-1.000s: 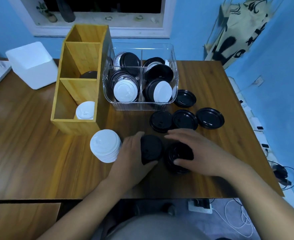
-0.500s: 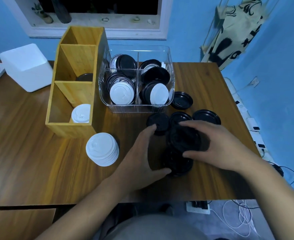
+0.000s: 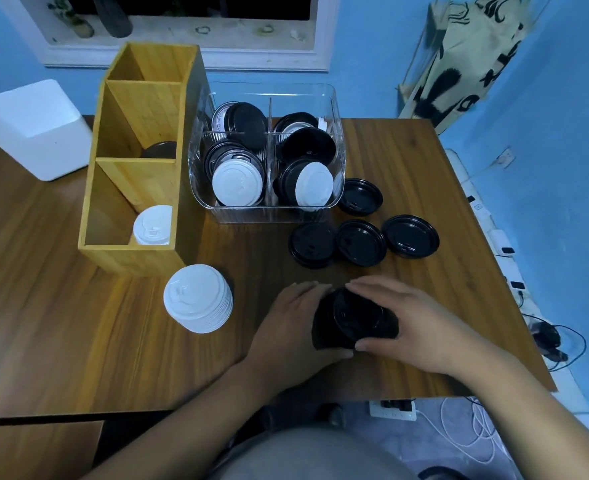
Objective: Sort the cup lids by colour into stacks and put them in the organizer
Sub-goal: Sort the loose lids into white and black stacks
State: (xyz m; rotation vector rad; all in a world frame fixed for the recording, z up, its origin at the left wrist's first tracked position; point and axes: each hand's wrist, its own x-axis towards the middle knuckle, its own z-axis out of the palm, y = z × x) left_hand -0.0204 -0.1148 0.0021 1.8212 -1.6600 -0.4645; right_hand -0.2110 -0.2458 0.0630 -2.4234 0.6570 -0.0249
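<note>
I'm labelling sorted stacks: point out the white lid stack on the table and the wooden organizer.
white lid stack [image 3: 195, 292]: head view, top lid's face.
wooden organizer [image 3: 130, 258]: head view, front wall.

- We see a counter [image 3: 61, 323] of brown wood grain, smooth with a soft sheen.
- We see the organizer [image 3: 133, 258] in pale, matt wood.
- We see a clear bin [image 3: 268, 213] of glossy ribbed plastic.
- We see black lids [image 3: 360, 242] in shiny plastic and white lids [image 3: 197, 297] in matt plastic.
</note>
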